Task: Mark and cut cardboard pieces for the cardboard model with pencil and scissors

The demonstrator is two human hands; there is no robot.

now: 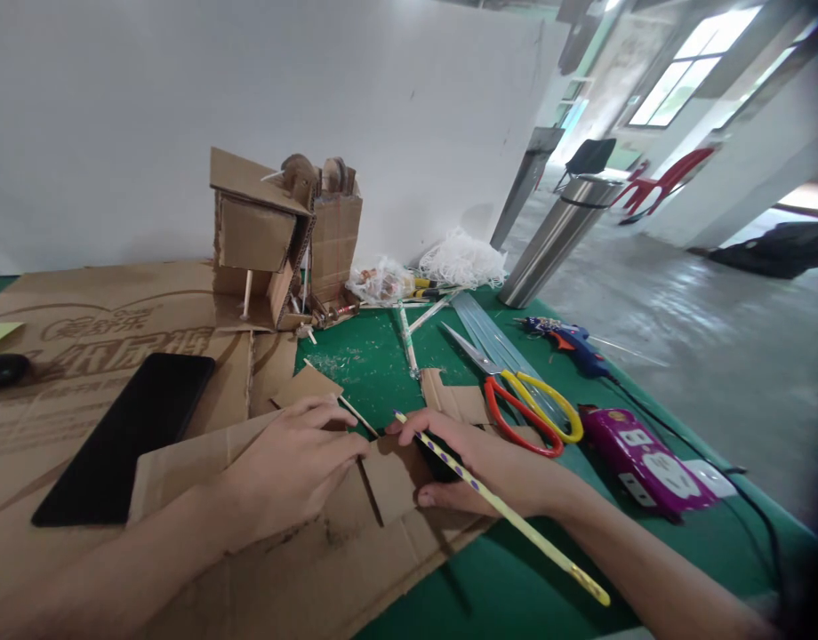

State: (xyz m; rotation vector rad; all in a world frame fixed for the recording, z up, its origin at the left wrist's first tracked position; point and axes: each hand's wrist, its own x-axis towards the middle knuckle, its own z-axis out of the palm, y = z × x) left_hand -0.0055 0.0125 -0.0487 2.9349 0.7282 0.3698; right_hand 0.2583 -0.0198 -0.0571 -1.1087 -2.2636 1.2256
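My left hand (pixel 299 458) rests palm down, its fingers bent and pressed onto a cardboard piece (pixel 175 467); the thumb is mostly hidden. My right hand (pixel 479 462) is closed around a yellow pencil with purple dots (pixel 516 520), its tip pointing up and left and its gold end toward me. A dark object (pixel 441 462) shows under the right palm, too covered to name. Between both hands stands a small cardboard square (pixel 394 476), which the right thumb and fingers touch. Below lies a larger cardboard sheet (pixel 302 578).
Scissors (pixel 516 400), a glue gun (pixel 575 342) and a purple power strip (pixel 649 462) lie at the right. A cardboard model (pixel 255 236) stands at the back, near white shredded filler (pixel 462 258). A black flat slab (pixel 129 436) lies left. Cardboard scraps (pixel 453 400) lie ahead.
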